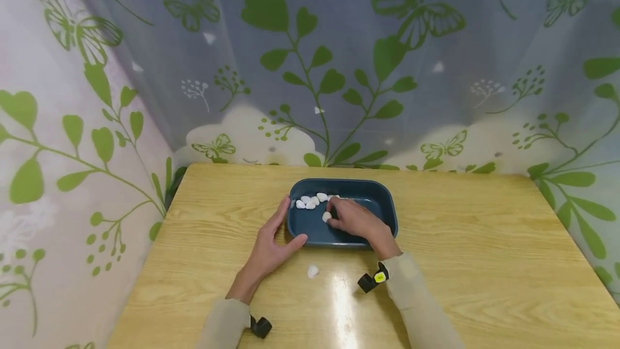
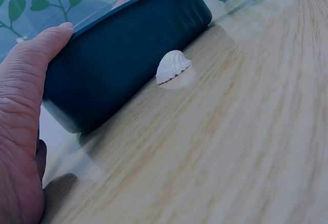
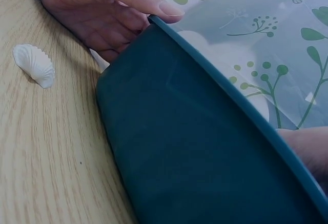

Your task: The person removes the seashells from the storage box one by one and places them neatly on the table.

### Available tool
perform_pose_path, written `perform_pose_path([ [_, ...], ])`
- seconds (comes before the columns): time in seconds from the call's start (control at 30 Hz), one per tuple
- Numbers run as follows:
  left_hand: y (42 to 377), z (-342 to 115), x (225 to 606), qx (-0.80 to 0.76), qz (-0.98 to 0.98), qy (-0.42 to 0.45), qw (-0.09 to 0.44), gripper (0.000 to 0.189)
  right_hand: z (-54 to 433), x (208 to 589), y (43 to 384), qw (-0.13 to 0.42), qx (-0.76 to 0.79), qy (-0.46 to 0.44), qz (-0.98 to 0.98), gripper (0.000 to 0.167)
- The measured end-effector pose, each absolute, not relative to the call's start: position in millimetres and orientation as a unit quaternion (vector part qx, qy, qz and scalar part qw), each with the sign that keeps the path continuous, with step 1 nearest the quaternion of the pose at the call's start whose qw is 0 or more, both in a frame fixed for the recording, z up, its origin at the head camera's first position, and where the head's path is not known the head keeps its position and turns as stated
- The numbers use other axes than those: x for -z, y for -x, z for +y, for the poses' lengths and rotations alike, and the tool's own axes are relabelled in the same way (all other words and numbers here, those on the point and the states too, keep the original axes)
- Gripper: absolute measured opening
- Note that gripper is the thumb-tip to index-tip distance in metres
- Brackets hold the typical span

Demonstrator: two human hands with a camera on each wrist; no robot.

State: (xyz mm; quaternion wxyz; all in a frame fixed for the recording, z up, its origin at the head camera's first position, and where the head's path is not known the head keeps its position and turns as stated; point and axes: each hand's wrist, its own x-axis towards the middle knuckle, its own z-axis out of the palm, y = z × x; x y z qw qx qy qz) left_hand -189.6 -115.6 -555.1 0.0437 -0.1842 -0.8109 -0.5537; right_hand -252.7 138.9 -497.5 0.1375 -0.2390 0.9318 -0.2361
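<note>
A dark blue rectangular tray (image 1: 319,242) stands on the table, with several white seashells (image 1: 310,202) grouped at its far left inside. My left hand (image 1: 269,246) is spread at the tray's near left corner, fingers along the left side and thumb at the near rim. My right hand (image 1: 356,218) reaches into the tray and pinches a seashell (image 1: 326,217) between thumb and fingers, close over the tray's floor. The right wrist view hides that hand mostly behind the tray wall. Another ribbed white seashell (image 2: 172,67) lies on the table just in front of the tray.
The light wooden table (image 1: 474,241) carries the tray near its far edge. Behind it hangs a curtain (image 1: 349,69) printed with green leaves and butterflies, with a similar one at the left. Black wrist mounts (image 1: 368,282) hang under both sleeves.
</note>
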Motion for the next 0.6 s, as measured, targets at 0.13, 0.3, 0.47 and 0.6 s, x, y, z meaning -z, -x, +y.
perform_pose_path([
  [0.13,188.0,-115.7,556.5,0.557,-0.809,0.185,0.042,0.093,140.3,497.4,248.4,0.135,0.233,0.245,0.931,0.024],
  [0.3,185.4,-115.3,561.8,0.557,-0.81,0.183,0.037,0.094,145.1,495.8,240.4,0.141,0.237,0.25,0.928,0.023],
  [0.47,184.4,-113.7,555.5,0.561,-0.806,0.183,0.041,0.092,147.3,489.3,234.8,0.128,0.252,0.259,0.923,0.024],
  [0.6,187.7,-114.6,552.0,0.557,-0.809,0.183,0.044,0.093,147.3,483.4,231.2,0.116,0.258,0.271,0.92,0.025],
])
